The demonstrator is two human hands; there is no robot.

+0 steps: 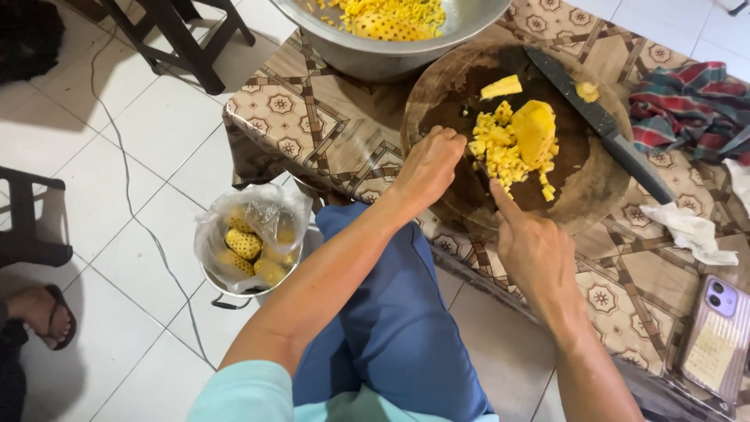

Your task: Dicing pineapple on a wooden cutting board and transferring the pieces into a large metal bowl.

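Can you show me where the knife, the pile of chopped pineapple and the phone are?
knife point(582, 101): head view, on the dark blade lying on the board.
chopped pineapple point(508, 148): head view, middle of the yellow pile.
phone point(717, 336): head view, middle of its back.

A clear plastic bag point(250, 234) lines a small bucket on the floor, left of the surface point(312, 117). A phone point(715, 340) in a pale purple case lies face down at the surface's right edge.

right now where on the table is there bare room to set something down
Bare tablecloth left of the cutting board, below the metal bowl, and between the board and the phone. Crowded: the board's middle with pineapple pieces, knife and both hands.
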